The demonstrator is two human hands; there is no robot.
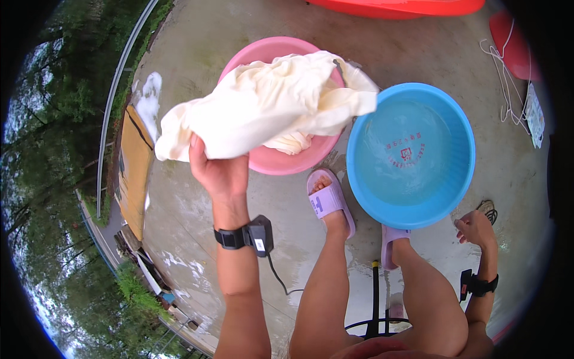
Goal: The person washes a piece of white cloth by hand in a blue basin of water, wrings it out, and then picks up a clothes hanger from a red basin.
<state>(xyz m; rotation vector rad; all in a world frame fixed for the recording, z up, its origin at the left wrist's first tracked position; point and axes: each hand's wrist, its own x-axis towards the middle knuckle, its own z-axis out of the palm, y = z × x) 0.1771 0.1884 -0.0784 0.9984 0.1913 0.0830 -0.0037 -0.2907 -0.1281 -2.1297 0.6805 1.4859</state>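
Note:
A bunched cream cloth (255, 107) is raised on my left hand (219, 168), its thumb in sight and the fingers hidden behind the fabric. Behind it stands a pink plastic basin (291, 166), where more cream cloth (291, 143) lies. To the right is a blue plastic basin (466, 152) holding clear water, with red printing on its bottom. My right hand (478, 228) hangs low to the right of the blue basin, fingers curled, with no object visible in it.
A large red basin (403, 8) shows at the top edge. Wire hangers (506, 85) lie at the upper right by another red object (515, 49). My feet in purple slippers (332, 202) stand near both basins. Foam (149, 103) and a yellowish board (133, 170) are at left on the wet concrete.

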